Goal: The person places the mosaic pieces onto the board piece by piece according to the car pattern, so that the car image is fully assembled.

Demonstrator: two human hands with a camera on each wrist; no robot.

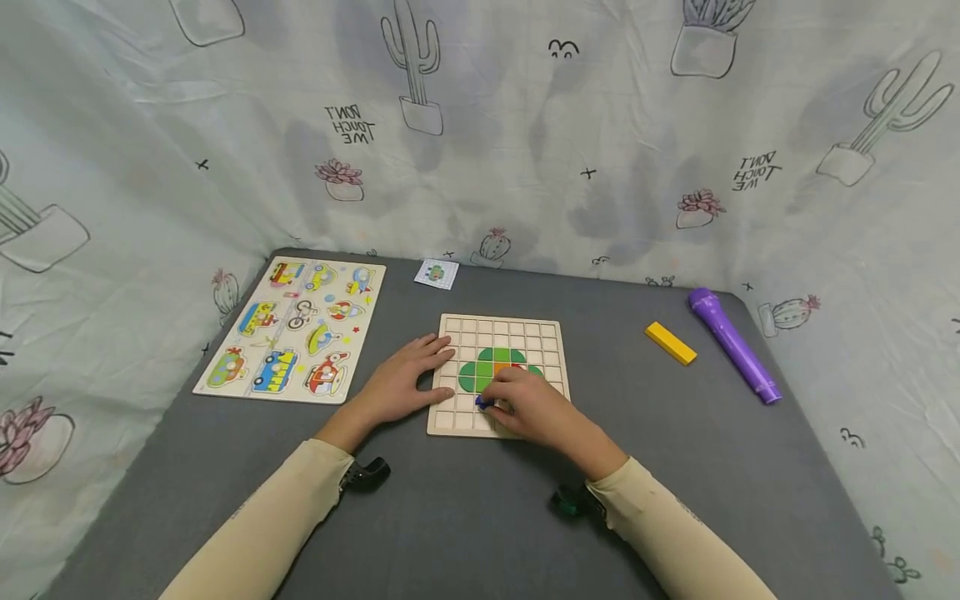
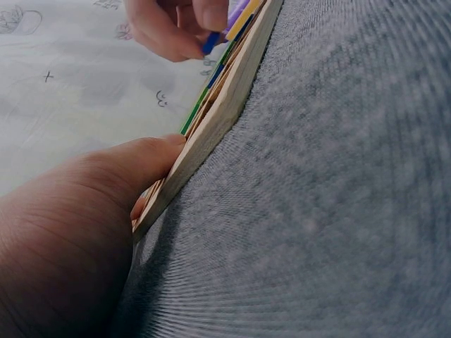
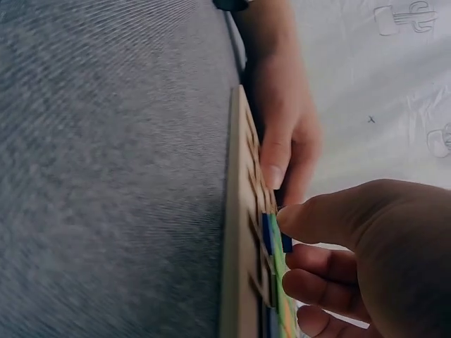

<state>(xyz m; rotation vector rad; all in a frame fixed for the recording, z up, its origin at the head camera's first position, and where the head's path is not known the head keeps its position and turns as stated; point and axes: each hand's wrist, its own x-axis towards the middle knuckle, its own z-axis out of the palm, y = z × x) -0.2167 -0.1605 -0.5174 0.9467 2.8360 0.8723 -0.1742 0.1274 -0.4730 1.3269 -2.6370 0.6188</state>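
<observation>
A wooden grid board [image 1: 450,423] lies on the table, with green tiles [image 1: 486,368] and some orange and red in its middle squares. My left hand [image 1: 401,383] rests on the board's left edge, fingers and thumb stretched out. Over the lower part of the grid, my right hand [image 1: 532,408] pinches a small blue tile [image 1: 482,402] between thumb and fingers. The left wrist view shows this blue tile [image 2: 211,44] just above the board's surface. In the right wrist view, other blue tiles sit in the grid; from the head view the right hand hides that area.
A picture puzzle board [image 1: 292,329] with vehicle pieces lies at the left. Behind the grid board is a small pattern card [image 1: 437,273]. To the right lie a yellow block [image 1: 671,343] and a purple toy microphone [image 1: 735,346]. A patterned cloth [image 1: 480,125] hangs behind the table.
</observation>
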